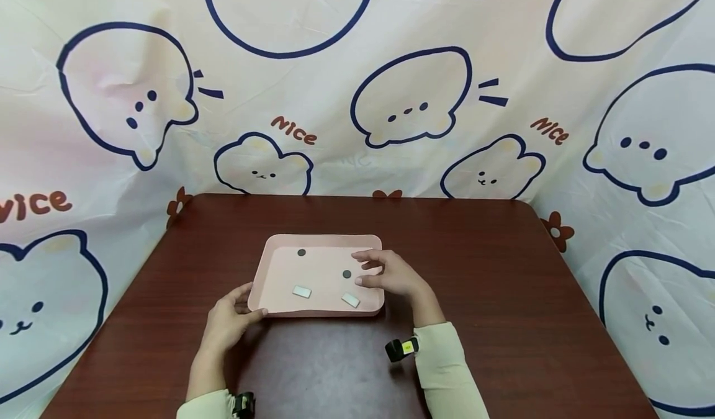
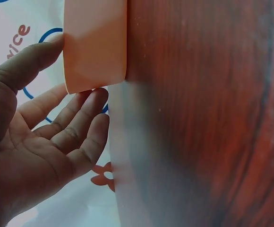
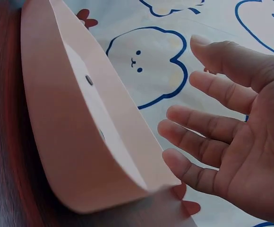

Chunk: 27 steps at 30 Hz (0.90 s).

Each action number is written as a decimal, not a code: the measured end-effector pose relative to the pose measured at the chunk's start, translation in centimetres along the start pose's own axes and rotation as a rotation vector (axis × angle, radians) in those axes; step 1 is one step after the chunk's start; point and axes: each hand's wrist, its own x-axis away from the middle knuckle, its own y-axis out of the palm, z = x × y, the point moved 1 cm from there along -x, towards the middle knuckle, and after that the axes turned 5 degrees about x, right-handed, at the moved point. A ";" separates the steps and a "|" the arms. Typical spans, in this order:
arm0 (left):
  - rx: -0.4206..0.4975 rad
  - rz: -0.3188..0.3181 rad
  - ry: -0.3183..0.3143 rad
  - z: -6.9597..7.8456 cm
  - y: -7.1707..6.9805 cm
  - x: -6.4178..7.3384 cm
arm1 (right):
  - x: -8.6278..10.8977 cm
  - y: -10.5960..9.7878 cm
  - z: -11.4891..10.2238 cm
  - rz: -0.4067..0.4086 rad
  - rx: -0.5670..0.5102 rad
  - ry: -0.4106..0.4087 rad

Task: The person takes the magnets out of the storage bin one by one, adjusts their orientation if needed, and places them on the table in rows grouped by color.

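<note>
A pink rectangular tray (image 1: 324, 240) lies on the table. On it are two small dark round discs, one disc (image 1: 301, 252) toward the back left and another disc (image 1: 347, 274) right of the middle. Two small white rectangular pieces lie nearer the front, a left piece (image 1: 302, 292) and a right piece (image 1: 350, 300). My left hand (image 1: 226, 319) grips the tray's front left corner, thumb against one wall and fingertips against the other, as the left wrist view shows. Over the tray's right side hovers my right hand (image 1: 391, 272), its fingers relaxed and spread, holding nothing.
The dark brown wooden table (image 1: 475, 344) extends around the tray. A white cloth (image 1: 413, 158) printed with cartoon bears hangs behind it and along both sides. A black strap device (image 1: 401, 349) sits at my right wrist, another device (image 1: 243, 405) at my left.
</note>
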 end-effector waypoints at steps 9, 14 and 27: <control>0.013 -0.030 -0.018 0.1 0.1 0.0 | -2.3 1.1 0.3 -0.051 0.019 0.016; 0.005 -0.043 0.008 0.3 0.1 -0.3 | -3.4 1.4 0.3 -0.091 0.010 0.040; 0.009 -0.043 0.005 0.5 -0.1 -0.2 | -6.2 3.8 -0.3 -0.193 0.007 0.120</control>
